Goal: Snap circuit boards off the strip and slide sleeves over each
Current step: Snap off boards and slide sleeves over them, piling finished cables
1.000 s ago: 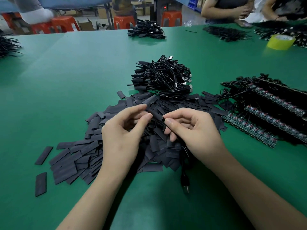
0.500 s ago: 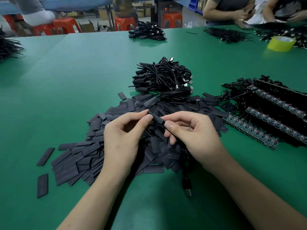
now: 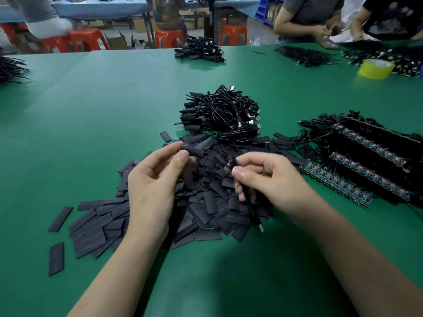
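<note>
bench [image 3: 91, 115]: green, under a spread pile of flat black sleeves [image 3: 206, 202]; cable bundle [image 3: 222, 113] behind it, board strips [image 3: 357, 175] to the right.
room: red stools [image 3: 169, 37] and other workers beyond the far edge.
left hand [image 3: 155, 179]: raised over the pile, thumb and forefinger pinching one sleeve [image 3: 193, 149].
right hand [image 3: 267, 177]: near the left but apart, fingers curled, pinching a black cable [image 3: 253, 213] near its blurred upper end.

Wide green tabletop [image 3: 114, 110], matte, evenly lit from above with soft shadows. Beyond its far edge: red plastic stools [image 3: 169, 38], open cardboard boxes [image 3: 116, 41], a second table with a blue cover [image 3: 103, 9]. Blue storage bins [image 3: 261, 10] stacked at the back right. Far background blurred.
</note>
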